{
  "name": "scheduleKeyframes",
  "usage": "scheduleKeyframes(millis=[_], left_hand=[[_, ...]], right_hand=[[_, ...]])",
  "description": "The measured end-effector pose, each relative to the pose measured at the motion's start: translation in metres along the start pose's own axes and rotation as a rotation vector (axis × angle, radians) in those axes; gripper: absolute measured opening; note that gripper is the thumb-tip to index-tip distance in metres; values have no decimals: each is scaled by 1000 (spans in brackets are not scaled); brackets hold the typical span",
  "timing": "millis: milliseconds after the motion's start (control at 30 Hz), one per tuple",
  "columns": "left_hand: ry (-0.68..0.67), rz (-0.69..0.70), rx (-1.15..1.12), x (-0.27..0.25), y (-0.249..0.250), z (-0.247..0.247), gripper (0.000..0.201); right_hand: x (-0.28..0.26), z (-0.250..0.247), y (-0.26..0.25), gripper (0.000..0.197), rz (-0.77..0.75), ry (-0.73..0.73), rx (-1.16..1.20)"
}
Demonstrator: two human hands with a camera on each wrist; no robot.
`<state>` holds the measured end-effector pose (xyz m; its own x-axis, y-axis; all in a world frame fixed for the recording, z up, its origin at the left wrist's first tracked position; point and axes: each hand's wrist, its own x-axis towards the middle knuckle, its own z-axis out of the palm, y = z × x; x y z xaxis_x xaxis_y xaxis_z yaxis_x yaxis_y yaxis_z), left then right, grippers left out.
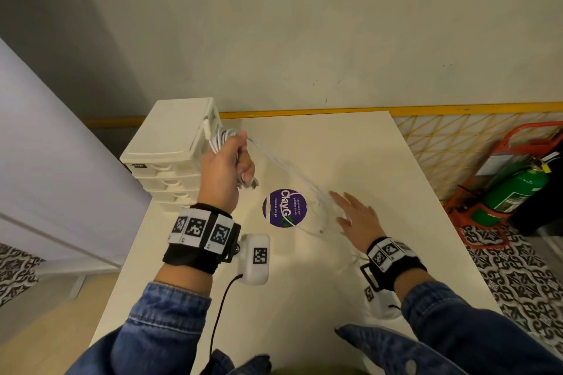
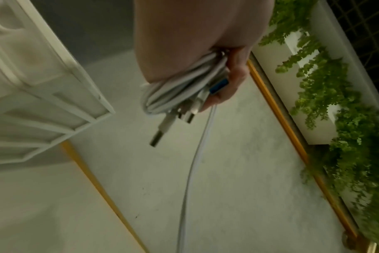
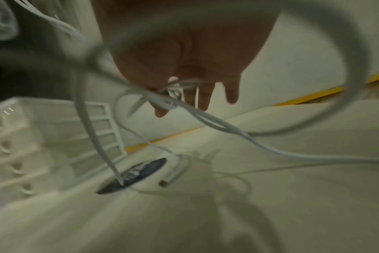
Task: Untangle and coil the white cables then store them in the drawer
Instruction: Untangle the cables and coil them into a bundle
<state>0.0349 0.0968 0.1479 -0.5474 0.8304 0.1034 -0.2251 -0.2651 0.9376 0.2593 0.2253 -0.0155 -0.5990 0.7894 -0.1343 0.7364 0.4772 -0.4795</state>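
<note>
Head view: the right hand (image 1: 355, 219) hovers over the near right part of the white table (image 1: 380, 167), fingers straight and spread wide, holding nothing. Loose white cable (image 1: 316, 216) lies tangled on the table just beside and under this hand, partly crossing a round purple sticker (image 1: 281, 207). One strand rises from the tangle to the left hand (image 1: 227, 167), raised farther left. The left hand is closed around a coiled bundle of cables (image 2: 173, 92); plugs (image 2: 160, 135) stick out of the fist. Behind it, at the far left table edge, stands a white drawer unit (image 1: 170, 146), drawers closed. A green fire extinguisher (image 1: 515, 192) stands on the floor at right.
</note>
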Motion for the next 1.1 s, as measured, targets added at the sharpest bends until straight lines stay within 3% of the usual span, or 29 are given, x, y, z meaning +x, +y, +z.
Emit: scheduleKeyframes(millis=[67, 133, 300, 400, 467, 567, 633, 733, 833, 900, 1000, 1100], left_hand=[[32, -12, 14, 3, 2, -1, 34], [41, -54, 69, 3, -1, 4, 35], [-37, -152, 236, -4, -16, 22, 35], [-114, -177, 285, -8, -18, 33, 35], [-168, -166, 293, -10, -16, 39, 35], [-170, -154, 275, -9, -7, 37, 34], [-124, -157, 278, -5, -3, 26, 33], [-64, -189, 414, -1, -11, 5, 36], [-208, -329, 603, -8, -25, 0, 44], [-358, -407, 654, -17, -32, 7, 48], [-540, -458, 539, -24, -33, 23, 49], [-700, -493, 158, -21, -24, 35, 53]], right_hand=[[-4, -6, 14, 64, 159, -25, -105], [-5, -15, 16, 76, 213, -30, -77], [-1, -55, -27, 79, -71, 183, 338], [-9, -71, -74, 77, -248, 89, 511], [-10, -65, -97, 65, -293, -33, 542], [-7, -47, -105, 24, -309, -112, 680], [-8, -45, -101, 16, -278, 41, 739], [-5, -58, -94, 13, -257, 447, 747], [8, -77, -91, 12, -318, 716, 648], [19, -88, -88, 16, -338, 781, 592], [31, -92, -80, 20, -273, 707, 506], [33, -79, -77, 22, -213, 490, 461]])
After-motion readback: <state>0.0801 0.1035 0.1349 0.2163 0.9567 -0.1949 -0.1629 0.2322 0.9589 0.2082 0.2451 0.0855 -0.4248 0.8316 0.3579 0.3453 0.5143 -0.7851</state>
